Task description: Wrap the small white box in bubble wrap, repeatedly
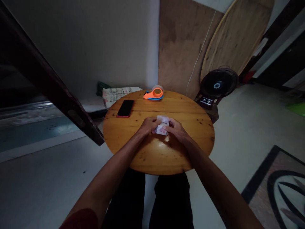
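Over the middle of the round wooden table point(152, 159), a small pale lilac carton point(161, 129) with pink print is held between both hands. My left hand point(150, 124) closes on its left side, fingers curled. From the right, my right hand point(176, 128) grips it with the thumb across the front. A lighter flap-like part stands up at the carton's far side; whether it is a lid or a separate piece I cannot tell. The fingers partly cover the carton's sides.
An orange and blue tape dispenser point(154, 93) stands at the table's far edge. A phone point(125, 108) with a red edge lies at the left. Beyond the right edge is a dark round fan point(218, 83). A dark wooden beam point(57, 82) slants down at the left.
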`<state>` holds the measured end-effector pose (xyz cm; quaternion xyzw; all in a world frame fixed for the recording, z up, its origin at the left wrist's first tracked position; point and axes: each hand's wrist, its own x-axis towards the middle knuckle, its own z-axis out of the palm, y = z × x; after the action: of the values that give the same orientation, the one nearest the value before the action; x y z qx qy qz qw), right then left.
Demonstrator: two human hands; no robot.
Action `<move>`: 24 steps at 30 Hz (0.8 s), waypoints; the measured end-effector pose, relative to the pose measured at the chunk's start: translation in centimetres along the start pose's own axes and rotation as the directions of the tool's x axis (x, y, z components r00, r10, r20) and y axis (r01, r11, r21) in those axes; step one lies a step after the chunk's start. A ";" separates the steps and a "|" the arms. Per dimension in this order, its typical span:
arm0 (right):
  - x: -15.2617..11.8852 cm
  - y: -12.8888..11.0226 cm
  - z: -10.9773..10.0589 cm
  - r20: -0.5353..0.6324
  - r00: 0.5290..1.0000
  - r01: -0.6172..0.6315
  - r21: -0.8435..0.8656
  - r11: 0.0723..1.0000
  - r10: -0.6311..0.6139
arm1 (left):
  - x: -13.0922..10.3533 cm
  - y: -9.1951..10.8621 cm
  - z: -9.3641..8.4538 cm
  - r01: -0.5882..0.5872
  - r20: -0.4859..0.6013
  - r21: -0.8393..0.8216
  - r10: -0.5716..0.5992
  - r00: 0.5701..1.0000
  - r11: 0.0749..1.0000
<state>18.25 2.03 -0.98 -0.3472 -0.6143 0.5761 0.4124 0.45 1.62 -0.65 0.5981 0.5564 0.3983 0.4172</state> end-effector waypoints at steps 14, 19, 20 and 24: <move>-0.1 0.0 0.1 -0.047 0.999 -0.018 0.025 1.000 0.019 | -1.3 -0.1 -0.8 -0.024 0.260 -0.520 0.185 0.948 0.854; -0.3 -0.1 0.4 -0.066 0.998 -0.003 -0.048 0.999 0.000 | -1.1 -0.8 -0.7 -0.023 0.216 -0.476 0.142 0.966 0.879; -0.4 -0.2 0.4 -0.073 0.997 0.000 -0.069 0.998 -0.005 | -1.1 -0.8 -0.7 -0.025 0.212 -0.467 0.139 0.967 0.884; -0.3 0.0 0.5 -0.103 0.993 0.039 -0.166 0.985 -0.056 | -1.1 -0.6 -0.8 -0.011 0.208 -0.460 0.120 0.971 0.888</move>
<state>17.98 1.52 -0.97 -0.3955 -0.6448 0.4942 0.4285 -0.59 0.58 -0.95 0.5443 0.3749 0.4593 0.5935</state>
